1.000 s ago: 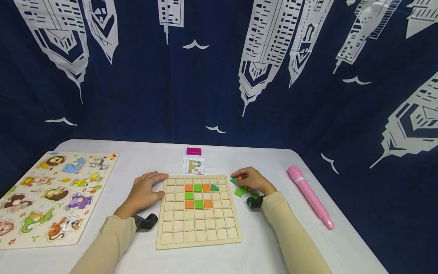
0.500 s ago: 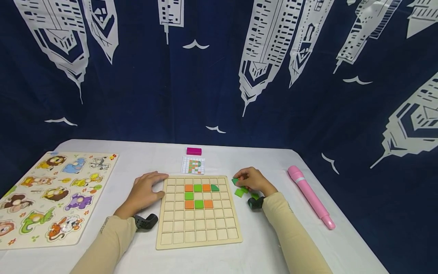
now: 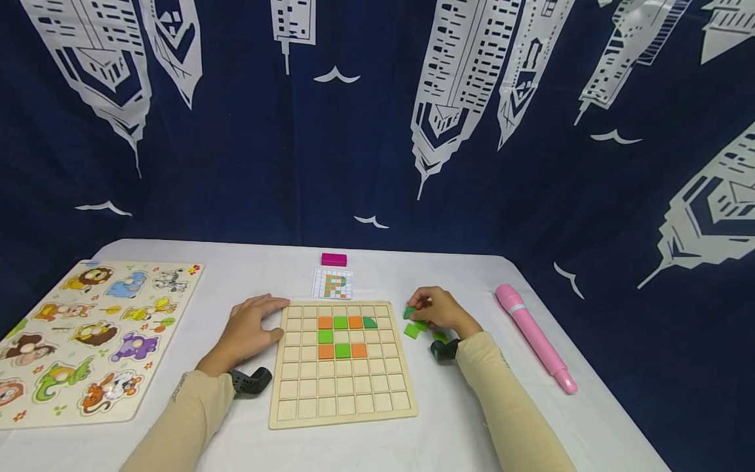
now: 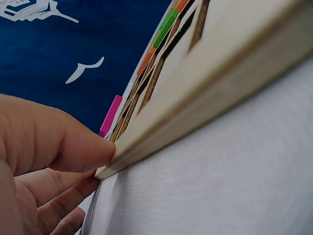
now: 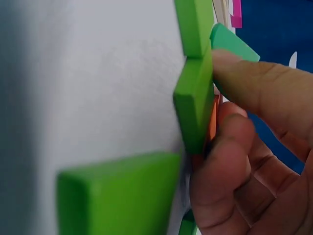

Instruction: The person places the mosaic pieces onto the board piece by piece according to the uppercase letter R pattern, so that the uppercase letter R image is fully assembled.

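Observation:
My left hand point(image 3: 248, 332) rests against the left edge of a wooden grid board point(image 3: 344, 425). Its index fingertip is at the far left corner; in the left wrist view the thumb point(image 4: 83, 147) touches the rim. Orange and light green square tiles and one dark green quarter-round tile point(image 3: 369, 322) sit in the board's upper cells. To the right, my right hand point(image 3: 441, 309) pinches a dark green tile point(image 5: 234, 44) with a curved edge. Light green tiles point(image 3: 411, 330) lie under and beside that hand, and an orange tile point(image 5: 213, 120) shows behind them in the right wrist view.
Beyond the board lie a pattern card point(image 3: 333, 284) and a magenta block point(image 3: 334, 260). An animal puzzle board point(image 3: 100, 341) covers the table's left side. A pink stick point(image 3: 537, 339) lies at the right. A dark blue printed curtain point(image 3: 377, 131) hangs behind the white table.
My right hand has shifted slightly to the right, and the dark green tile has moved and turned with its fingers. The left hand and the board stay in place.

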The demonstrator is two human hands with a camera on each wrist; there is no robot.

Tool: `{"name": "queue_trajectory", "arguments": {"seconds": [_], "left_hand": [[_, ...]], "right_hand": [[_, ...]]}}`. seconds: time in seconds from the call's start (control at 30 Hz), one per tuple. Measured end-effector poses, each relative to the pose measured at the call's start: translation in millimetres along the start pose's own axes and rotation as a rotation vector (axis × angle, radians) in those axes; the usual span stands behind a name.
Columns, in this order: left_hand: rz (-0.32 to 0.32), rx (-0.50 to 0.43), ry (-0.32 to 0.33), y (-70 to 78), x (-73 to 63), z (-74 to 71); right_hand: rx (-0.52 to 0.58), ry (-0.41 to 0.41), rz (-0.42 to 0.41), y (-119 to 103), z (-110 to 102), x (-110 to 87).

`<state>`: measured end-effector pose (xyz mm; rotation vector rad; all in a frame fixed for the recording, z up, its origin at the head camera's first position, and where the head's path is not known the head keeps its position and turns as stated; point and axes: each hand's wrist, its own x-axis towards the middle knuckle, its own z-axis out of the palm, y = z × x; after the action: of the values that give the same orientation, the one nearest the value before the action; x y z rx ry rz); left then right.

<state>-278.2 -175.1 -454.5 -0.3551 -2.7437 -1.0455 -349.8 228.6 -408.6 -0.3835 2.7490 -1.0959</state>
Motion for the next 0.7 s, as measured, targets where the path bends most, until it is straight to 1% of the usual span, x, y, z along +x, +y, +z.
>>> {"name": "queue_trajectory", "arguments": {"seconds": [0.23, 0.33, 0.47, 0.7], "left_hand": [[-0.002, -0.002, 0.001, -1.2, -0.4, 0.0], [-0.002, -0.001, 0.001, -1.6, -0.4, -0.1], [0.000, 0.001, 0.002, -1.2, -0.5, -0.5], [0.003, -0.001, 0.002, 0.2, -0.2, -1.0]], "right_hand": [[0.002, -0.007, 0.008, 1, -2, -3.2], [0.022, -0.008, 0.008, 2, -4, -5.3], [0.082, -0.019, -0.011, 2, -3, -10.0], [0.181, -0.066, -0.093, -4, 1, -22.1]]}}
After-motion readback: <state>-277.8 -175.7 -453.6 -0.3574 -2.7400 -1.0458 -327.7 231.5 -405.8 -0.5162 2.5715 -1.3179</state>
